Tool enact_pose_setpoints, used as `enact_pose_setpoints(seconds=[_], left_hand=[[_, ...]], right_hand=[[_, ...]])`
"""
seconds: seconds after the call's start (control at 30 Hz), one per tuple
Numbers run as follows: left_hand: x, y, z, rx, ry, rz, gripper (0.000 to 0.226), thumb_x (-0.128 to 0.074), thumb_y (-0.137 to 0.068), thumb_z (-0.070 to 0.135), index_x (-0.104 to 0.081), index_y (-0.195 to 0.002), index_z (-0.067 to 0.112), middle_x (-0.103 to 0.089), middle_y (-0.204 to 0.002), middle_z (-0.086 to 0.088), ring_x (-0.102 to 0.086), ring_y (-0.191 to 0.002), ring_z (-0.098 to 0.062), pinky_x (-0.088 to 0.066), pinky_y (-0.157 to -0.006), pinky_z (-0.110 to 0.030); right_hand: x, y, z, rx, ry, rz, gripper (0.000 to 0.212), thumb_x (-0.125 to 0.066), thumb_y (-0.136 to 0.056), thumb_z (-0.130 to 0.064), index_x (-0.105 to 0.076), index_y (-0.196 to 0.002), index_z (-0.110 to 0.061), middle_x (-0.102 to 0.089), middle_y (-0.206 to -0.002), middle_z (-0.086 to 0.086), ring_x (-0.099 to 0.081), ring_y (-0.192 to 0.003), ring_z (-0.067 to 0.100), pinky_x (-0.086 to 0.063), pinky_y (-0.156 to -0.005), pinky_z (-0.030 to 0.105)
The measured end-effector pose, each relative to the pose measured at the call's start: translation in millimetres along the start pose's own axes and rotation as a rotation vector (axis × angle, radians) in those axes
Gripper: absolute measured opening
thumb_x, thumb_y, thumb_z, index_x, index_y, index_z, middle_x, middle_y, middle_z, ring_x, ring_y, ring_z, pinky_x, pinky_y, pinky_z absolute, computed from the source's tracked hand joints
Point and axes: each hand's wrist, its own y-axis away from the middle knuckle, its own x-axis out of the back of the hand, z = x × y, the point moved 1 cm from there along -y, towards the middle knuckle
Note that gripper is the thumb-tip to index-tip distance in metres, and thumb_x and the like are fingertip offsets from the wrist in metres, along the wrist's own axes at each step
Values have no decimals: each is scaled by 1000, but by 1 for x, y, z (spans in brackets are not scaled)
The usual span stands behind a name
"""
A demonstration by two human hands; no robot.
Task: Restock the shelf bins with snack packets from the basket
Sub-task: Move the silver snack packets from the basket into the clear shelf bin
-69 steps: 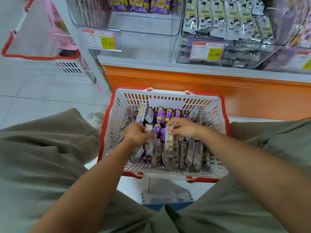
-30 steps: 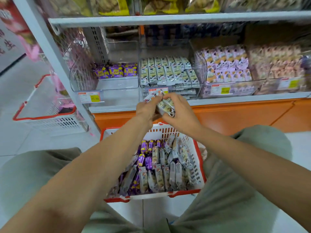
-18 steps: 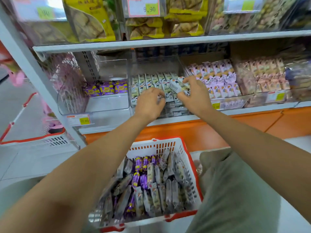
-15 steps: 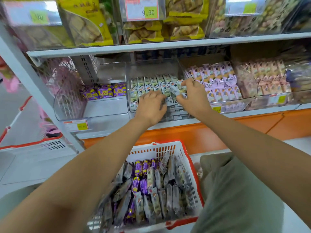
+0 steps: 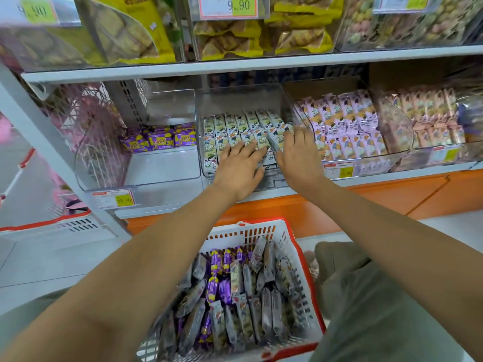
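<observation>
Head camera looks down, close, at shelf bins (image 5: pixel 251 100).

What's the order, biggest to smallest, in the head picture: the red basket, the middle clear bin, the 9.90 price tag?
1. red basket, though it sits nearest the camera, which helps.
2. middle clear bin.
3. 9.90 price tag, partly cut off by the top edge.

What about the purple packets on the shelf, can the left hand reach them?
Probably yes. The left hand lies open on the white packets; the purple packets sit in the next bin leftward, open on top.
</observation>
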Motion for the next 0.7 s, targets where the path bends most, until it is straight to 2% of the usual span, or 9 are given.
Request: enact_pose_setpoints(seconds=[0.07,0.23,0.43,0.53,0.6,0.63,0.7], left_hand=[[0,1,1,-2,-4,9,52,-35,-102,37,-27,-152,26,-20,-161,-2,-14,-148,-27,-7,-120,-46],[0,3,0,-4,4,3,52,-36,-102,37,-27,-151,25,-20,-161,-2,-13,-148,-25,-6,-120,-44],[0,3,1,-12,-5,-2,52,-35,-102,37,-26,-152,25,-18,-161,-2,-11,-149,-25,-5,-121,-46],[0,3,3,-13,-24,-18,53,-34,-103,38,-23,-153,25,-15,-162,-3,-9,-149,-25,-4,-121,-45],[1,6,3,-23,-22,1,53,-36,-102,36,-26,-152,23,-19,-161,-5,-12,-149,-26,-5,-121,-45],[2,9,2,-34,-7,39,52,-39,-101,34,-30,-151,22,-24,-159,-6,-17,-147,-26,-8,-120,-45],[3,19,1,-70,39,173,46,-47,-97,26,-46,-142,17,-44,-145,-9,-36,-137,-29,-23,-115,-45]], right_hand=[[-4,1,-1,7,-4,-14,45,-45,-99,-28,-47,-130,5,-47,-135,28,-40,-131,39,-28,-112,48],[-11,2,0,71,-108,-34,47,-29,-104,-27,-36,-142,-1,-36,-147,21,-25,-142,35,4,-118,50],[-21,5,12,132,-125,-71,73,0,-94,-43,-24,-152,-5,-26,-157,17,-15,-148,30,22,-112,40],[-19,6,16,159,-176,-104,83,6,-86,-47,-20,-153,-7,-21,-159,15,-10,-149,27,22,-113,39],[-15,8,18,148,-247,-76,78,-3,-88,-46,-26,-151,-6,-26,-157,14,-15,-148,26,16,-117,42],[-13,10,19,144,-287,-38,73,-11,-90,-44,-32,-149,-6,-32,-154,14,-20,-146,26,10,-120,45],[-6,17,17,165,-359,96,60,-27,-92,-39,-46,-139,-6,-48,-141,13,-38,-136,27,-13,-120,48]])
